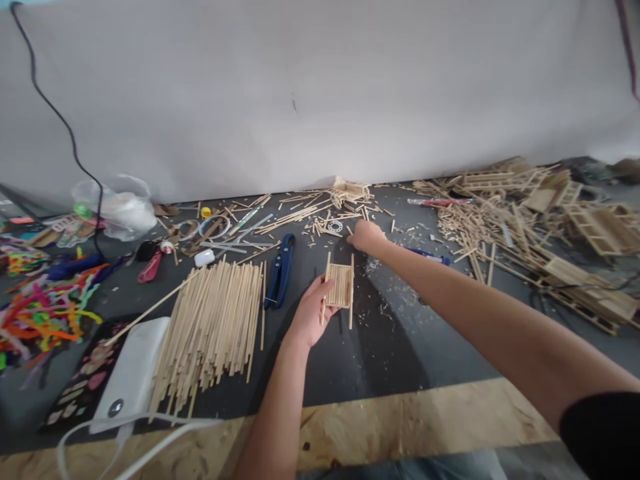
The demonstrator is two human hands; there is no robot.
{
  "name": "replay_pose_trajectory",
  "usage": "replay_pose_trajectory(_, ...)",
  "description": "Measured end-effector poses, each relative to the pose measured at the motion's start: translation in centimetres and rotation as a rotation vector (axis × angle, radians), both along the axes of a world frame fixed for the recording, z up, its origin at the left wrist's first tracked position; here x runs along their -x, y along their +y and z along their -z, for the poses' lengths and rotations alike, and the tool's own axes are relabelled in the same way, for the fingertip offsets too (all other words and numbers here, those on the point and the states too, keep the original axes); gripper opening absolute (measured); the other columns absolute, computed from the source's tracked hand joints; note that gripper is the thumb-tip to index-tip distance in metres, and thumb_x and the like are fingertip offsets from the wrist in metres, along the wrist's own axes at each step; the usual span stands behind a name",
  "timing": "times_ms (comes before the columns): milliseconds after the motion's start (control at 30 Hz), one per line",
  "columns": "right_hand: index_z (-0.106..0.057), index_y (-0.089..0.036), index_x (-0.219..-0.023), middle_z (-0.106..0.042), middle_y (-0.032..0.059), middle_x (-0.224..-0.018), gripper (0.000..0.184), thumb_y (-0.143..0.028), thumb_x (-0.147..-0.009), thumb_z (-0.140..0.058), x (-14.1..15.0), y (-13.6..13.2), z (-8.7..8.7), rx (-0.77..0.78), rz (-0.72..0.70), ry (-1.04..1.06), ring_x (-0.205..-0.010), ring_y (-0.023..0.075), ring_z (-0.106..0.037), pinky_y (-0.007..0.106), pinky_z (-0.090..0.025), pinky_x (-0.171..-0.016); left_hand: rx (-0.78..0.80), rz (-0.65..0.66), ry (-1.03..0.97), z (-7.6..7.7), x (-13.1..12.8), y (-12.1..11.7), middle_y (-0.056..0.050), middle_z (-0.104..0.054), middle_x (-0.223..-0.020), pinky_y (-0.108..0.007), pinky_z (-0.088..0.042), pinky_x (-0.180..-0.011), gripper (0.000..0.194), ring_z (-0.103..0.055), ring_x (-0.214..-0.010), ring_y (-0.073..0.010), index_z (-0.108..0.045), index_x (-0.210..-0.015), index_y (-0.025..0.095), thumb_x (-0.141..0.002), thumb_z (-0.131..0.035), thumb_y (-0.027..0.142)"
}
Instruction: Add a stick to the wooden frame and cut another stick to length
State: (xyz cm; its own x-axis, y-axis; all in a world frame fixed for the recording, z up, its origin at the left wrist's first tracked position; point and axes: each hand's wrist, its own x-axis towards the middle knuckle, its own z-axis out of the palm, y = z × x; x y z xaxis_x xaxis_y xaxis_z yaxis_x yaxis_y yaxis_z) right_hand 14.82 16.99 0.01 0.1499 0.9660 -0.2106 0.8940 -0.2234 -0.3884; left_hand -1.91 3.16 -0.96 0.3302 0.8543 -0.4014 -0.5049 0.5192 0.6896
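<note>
My left hand (309, 312) holds a small panel of glued wooden sticks (341, 287) by its left side, just above the dark mat (390, 340). My right hand (367, 235) reaches farther back, fingers curled down among short loose stick pieces (325, 223) near the white wall; whether it grips one cannot be seen. A big bundle of long wooden sticks (213, 323) lies left of my left hand. Blue-handled cutters (281, 270) lie between the bundle and the panel.
Finished stick frames and scraps pile up (550, 213) at the right. Coloured pipe cleaners (40, 310) lie far left, beside a white power bank (133, 373) with a cable. A plastic bag (117, 207), red-handled tool (150, 265) and blue pen (427, 255) lie behind. Plywood edge (400, 423) in front.
</note>
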Motion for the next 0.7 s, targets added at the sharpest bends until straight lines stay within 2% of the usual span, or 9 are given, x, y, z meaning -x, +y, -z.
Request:
replay_pose_trajectory(133,-0.067,-0.01,-0.085,-0.066,0.02,-0.096,0.024,-0.031,-0.075,-0.061,-1.0,-1.3,-1.1,-0.003,-0.055,0.05,-0.096,0.0311,-0.059,0.035,-0.044,-0.077,0.009,0.024,0.042,-0.1,-0.1,0.1,-0.01,-0.066,-0.102,-0.033,-0.049,-0.082,0.024,-0.063,-0.094,-0.0218,-0.059,-0.1,0.016,-0.078,-0.061,0.023)
replay_pose_trajectory(267,-0.066,-0.014,-0.077,-0.067,0.0137,-0.084,0.027,-0.033,-0.082,-0.047,-2.8,-3.6,-2.8,-0.056,-0.117,0.155,-0.085,0.0263,-0.061,0.031,-0.043,-0.07,-0.04,0.065,0.12,-0.5,-0.3,-0.1,-0.009,-0.068,-0.098,-0.028,-0.049,-0.075,0.026,-0.063,-0.09,-0.0203,-0.062,-0.102,0.016,-0.077,-0.061,0.022)
replay_pose_trajectory(333,-0.065,-0.016,-0.082,-0.067,0.0095,-0.076,0.027,-0.032,-0.083,-0.043,-3.9,-5.3,-3.5,-0.078,-0.149,0.23,-0.074,0.022,-0.06,0.029,-0.042,-0.064,-0.067,0.117,0.169,-0.7,-0.3,-0.3,-0.009,-0.069,-0.094,-0.025,-0.049,-0.068,0.028,-0.064,-0.084,-0.0192,-0.064,-0.103,0.016,-0.076,-0.062,0.024)
replay_pose_trajectory(400,-0.061,-0.018,-0.1,-0.065,0.0051,-0.072,0.029,-0.029,-0.084,-0.04,-5.0,-7.2,-3.9,-0.09,-0.167,0.313,-0.064,0.0175,-0.058,0.027,-0.042,-0.057,-0.09,0.198,0.24,-0.9,-0.1,-0.6,-0.008,-0.069,-0.086,-0.023,-0.048,-0.058,0.03,-0.064,-0.073,-0.0174,-0.065,-0.104,0.015,-0.076,-0.062,0.027)
replay_pose_trajectory(467,-0.049,-0.023,-0.12,-0.065,0.0015,-0.074,0.038,-0.026,-0.084,-0.037,-6.1,-9.4,-4.0,-0.107,-0.165,0.405,-0.061,0.0142,-0.056,0.024,-0.041,-0.053,-0.114,0.298,0.305,-1.0,0.1,-1.0,-0.007,-0.068,-0.075,-0.022,-0.045,-0.047,0.031,-0.06,-0.059,-0.0151,-0.067,-0.103,0.015,-0.076,-0.063,0.029)
replay_pose_trajectory(500,-0.049,-0.024,-0.12,-0.064,0.0006,-0.074,0.038,-0.025,-0.084,-0.037,-6.6,-10.4,-4.0,-0.109,-0.161,0.476,-0.06,0.0131,-0.055,0.023,-0.041,-0.052,-0.129,0.354,0.326,-1.1,0.3,-1.2,-0.006,-0.067,-0.071,-0.021,-0.043,-0.043,0.031,-0.058,-0.053,-0.0139,-0.067,-0.103,0.015,-0.076,-0.063,0.03)
replay_pose_trajectory(600,-0.061,-0.02,-0.101,-0.063,0.0033,-0.078,0.027,-0.033,-0.082,-0.045,-7.7,-13.3,-4.1,-0.01,-0.143,0.869,-0.06,0.0122,-0.054,0.023,-0.039,-0.05,-0.165,0.514,0.365,-1.4,0.6,-1.8,-0.004,-0.063,-0.062,-0.02,-0.04,-0.035,0.031,-0.053,-0.044,-0.0118,-0.068,-0.101,0.016,-0.077,-0.062,0.033)
replay_pose_trajectory(700,-0.061,-0.021,-0.105,-0.064,0.0048,-0.093,0.035,-0.033,-0.073,-0.063,-8.0,-15.2,-4.1,0.097,-0.207,1.055,-0.073,0.0138,-0.057,0.023,-0.041,-0.056,-0.171,0.597,0.377,-1.7,0.7,-2.1,-0.003,-0.062,-0.059,-0.018,-0.039,-0.033,0.029,-0.054,-0.043,-0.0113,-0.068,-0.099,0.016,-0.077,-0.061,0.034)
